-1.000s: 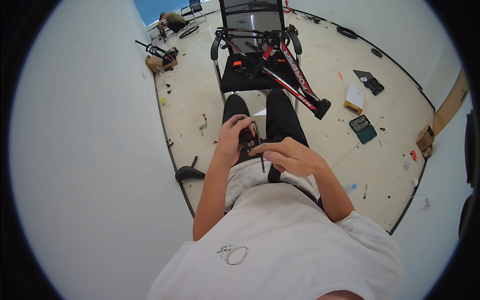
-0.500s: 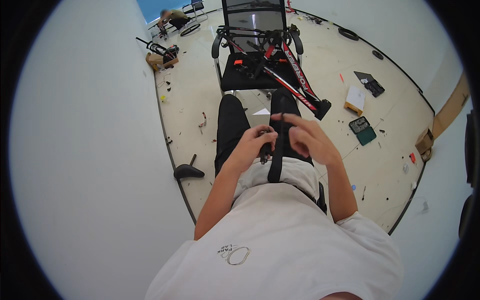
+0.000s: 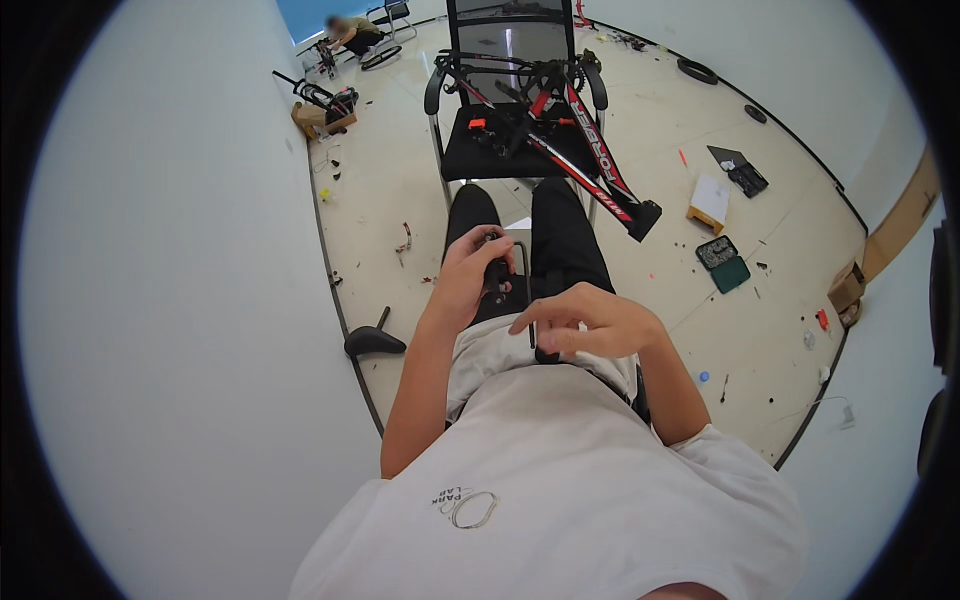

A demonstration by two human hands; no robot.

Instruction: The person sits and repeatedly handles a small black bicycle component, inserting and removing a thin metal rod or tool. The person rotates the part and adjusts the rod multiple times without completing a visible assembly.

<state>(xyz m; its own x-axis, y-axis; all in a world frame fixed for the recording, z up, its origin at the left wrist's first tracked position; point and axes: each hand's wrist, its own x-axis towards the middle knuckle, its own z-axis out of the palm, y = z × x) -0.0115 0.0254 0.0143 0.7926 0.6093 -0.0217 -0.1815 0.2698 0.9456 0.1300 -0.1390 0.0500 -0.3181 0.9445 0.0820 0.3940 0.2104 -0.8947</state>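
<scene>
Held over my lap, a small dark bicycle part (image 3: pixel 493 276) sits in my left hand (image 3: pixel 464 278), whose fingers are closed round it and hide most of it. An L-shaped hex key (image 3: pixel 527 280) has its short end at that part and its long arm pointing back toward my waist. Near the long arm's free end is my right hand (image 3: pixel 598 322); its index finger crosses the key and the thumb lies beside it. Whether the short end is seated in the part I cannot make out.
A red, black and white bicycle frame (image 3: pixel 580 165) rests on a black chair (image 3: pixel 470 160) ahead. A saddle (image 3: pixel 375 341) lies by the left wall. On the right are an open green bit case (image 3: pixel 735 272), a dark tool case (image 3: pixel 745 178) and tyres (image 3: pixel 697 70). A person (image 3: pixel 355 35) crouches far left.
My left hand and the part have moved forward and left. My right hand has come back toward my waist, and the hex key, blurred before, now shows clearly. My knees have shifted.
</scene>
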